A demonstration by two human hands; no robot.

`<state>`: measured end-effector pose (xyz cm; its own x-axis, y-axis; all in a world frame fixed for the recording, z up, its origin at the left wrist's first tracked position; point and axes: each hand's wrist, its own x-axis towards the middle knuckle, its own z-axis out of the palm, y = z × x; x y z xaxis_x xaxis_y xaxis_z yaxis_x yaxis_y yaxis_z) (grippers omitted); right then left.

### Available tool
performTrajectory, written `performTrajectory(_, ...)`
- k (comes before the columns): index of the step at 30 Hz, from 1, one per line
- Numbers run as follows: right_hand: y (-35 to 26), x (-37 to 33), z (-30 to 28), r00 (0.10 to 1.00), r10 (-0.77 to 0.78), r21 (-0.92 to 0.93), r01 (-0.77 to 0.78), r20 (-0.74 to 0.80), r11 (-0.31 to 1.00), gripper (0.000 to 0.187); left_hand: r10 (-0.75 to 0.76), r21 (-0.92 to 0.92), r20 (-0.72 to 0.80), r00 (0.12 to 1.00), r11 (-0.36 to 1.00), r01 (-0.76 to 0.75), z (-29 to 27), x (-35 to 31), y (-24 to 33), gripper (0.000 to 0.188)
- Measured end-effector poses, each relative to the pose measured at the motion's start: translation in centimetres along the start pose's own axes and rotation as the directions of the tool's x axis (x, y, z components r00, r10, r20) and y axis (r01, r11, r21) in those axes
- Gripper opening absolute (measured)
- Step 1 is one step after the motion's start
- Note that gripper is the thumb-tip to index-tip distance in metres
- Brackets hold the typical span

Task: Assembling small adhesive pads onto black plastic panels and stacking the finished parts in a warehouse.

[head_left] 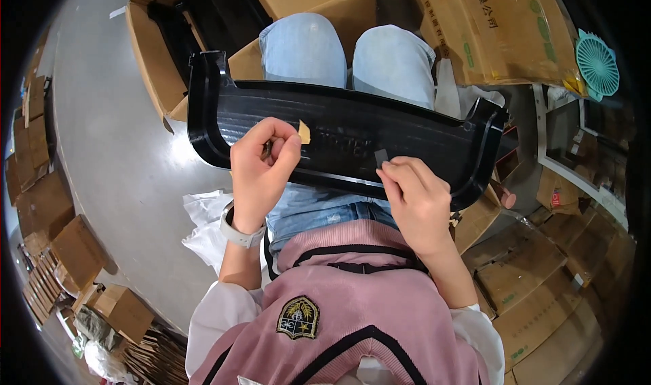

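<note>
Across my lap lies a long black plastic panel (pixel 271 104) with raised, bent-up ends. Over its left half, my left hand (pixel 266 165) pinches a small tan slip that looks like backing paper (pixel 304 132) between thumb and forefinger, the other fingers curled in. My right hand (pixel 417 188) is closed over the panel's right half, thumb and forefinger pinching a small dark grey strip (pixel 381 158). The strip is held in front of the panel; whether it touches the surface I cannot tell.
Beyond my knees stands an open cardboard box (pixel 152 80) with black parts inside. A large carton (pixel 502 32) and a teal handheld fan-like item (pixel 598 64) are at the far right. Clear plastic wrap (pixel 203 219) lies on the floor at left; flattened cartons (pixel 522 270) are at right.
</note>
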<state>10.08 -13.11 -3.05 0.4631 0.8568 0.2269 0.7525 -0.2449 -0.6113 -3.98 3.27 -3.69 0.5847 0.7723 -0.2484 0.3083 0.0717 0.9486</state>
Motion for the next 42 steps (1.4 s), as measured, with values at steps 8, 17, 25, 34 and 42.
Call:
performTrajectory(8, 0.1, 0.5, 2.5, 0.993, 0.101, -0.040, -0.098, 0.060, 0.994, 0.013, -0.051, -0.096, 0.054, 0.997, 0.994, 0.056, 1.2, -0.2, -1.7, 0.004)
performTrajectory(17, 0.6, 0.1, 3.4, 0.994, 0.077, -0.083, -0.070, 0.082, 0.994, 0.010, -0.070, -0.127, 0.145, 0.987, 0.988, 0.088, 2.2, -0.9, -2.5, 0.005)
performTrajectory(25, 0.8, 0.0, 3.5, 0.986, 0.101, -0.081, -0.091, 0.133, 0.993, 0.007, -0.046, -0.130, 0.132, 0.990, 0.990, 0.063, 2.2, -0.9, -2.9, 0.004)
performTrajectory(34, 0.6, 0.2, 3.4, 0.970, 0.150, -0.111, -0.130, 0.192, 0.985, 0.008, -0.048, -0.119, 0.137, 0.989, 0.991, 0.065, 2.2, -1.1, -3.0, 0.004)
performTrajectory(42, 0.6, 0.5, 2.8, 0.923, 0.073, -0.242, 0.023, 0.378, 0.970, 0.009, -0.030, -0.088, 0.136, 0.990, 0.995, 0.042, 2.3, -1.0, -2.8, 0.004)
